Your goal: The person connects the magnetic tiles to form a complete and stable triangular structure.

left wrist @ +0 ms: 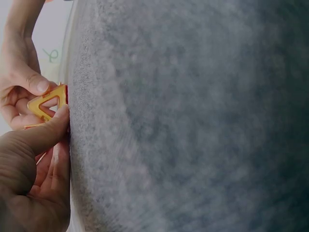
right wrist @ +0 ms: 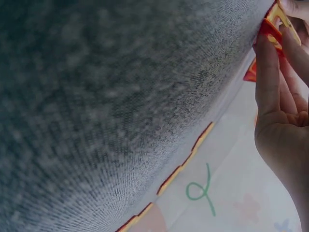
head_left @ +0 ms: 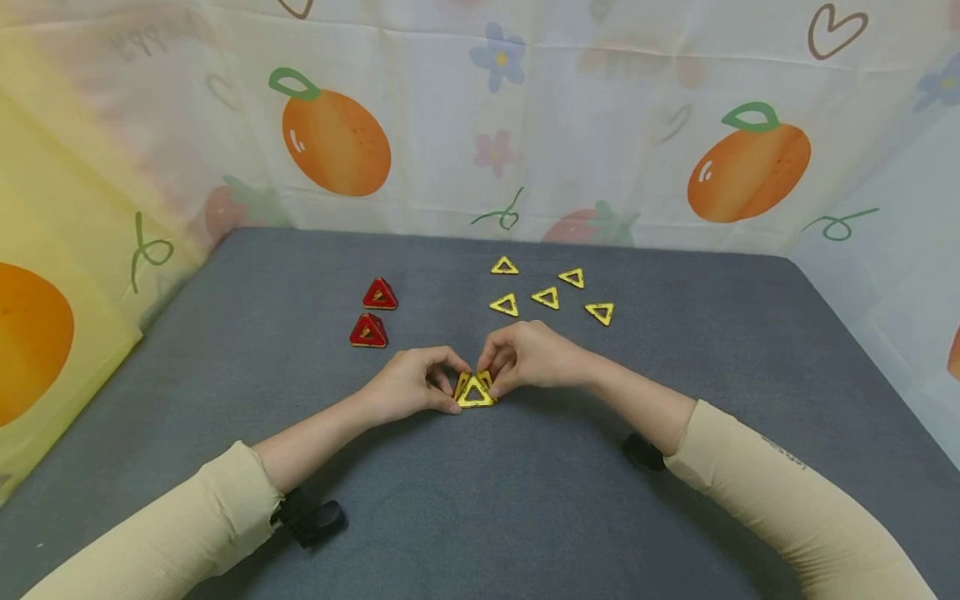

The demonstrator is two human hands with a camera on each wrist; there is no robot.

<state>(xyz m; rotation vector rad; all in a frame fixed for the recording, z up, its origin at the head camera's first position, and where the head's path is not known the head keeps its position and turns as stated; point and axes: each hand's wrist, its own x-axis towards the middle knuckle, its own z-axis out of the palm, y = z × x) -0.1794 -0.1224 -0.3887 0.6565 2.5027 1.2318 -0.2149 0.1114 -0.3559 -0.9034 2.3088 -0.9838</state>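
Note:
Yellow triangular magnetic tiles (head_left: 476,403) with open centres lean together in a small pyramid at the middle of the grey table. My left hand (head_left: 408,385) pinches the pyramid's left side between thumb and fingers. On its right side, the thumb and fingers of my right hand (head_left: 531,358) pinch another tile. In the left wrist view both hands meet around a yellow tile (left wrist: 35,105), the left thumb at its lower corner. A red edge shows under the fingertips in the right wrist view, beside my right hand (right wrist: 280,104).
Two red pyramids (head_left: 381,295) stand one behind the other at the back left of the grey table (head_left: 480,500). Several loose yellow triangles (head_left: 545,297) lie flat beyond my right hand. A printed cloth (head_left: 435,125) hangs behind the table's far edge.

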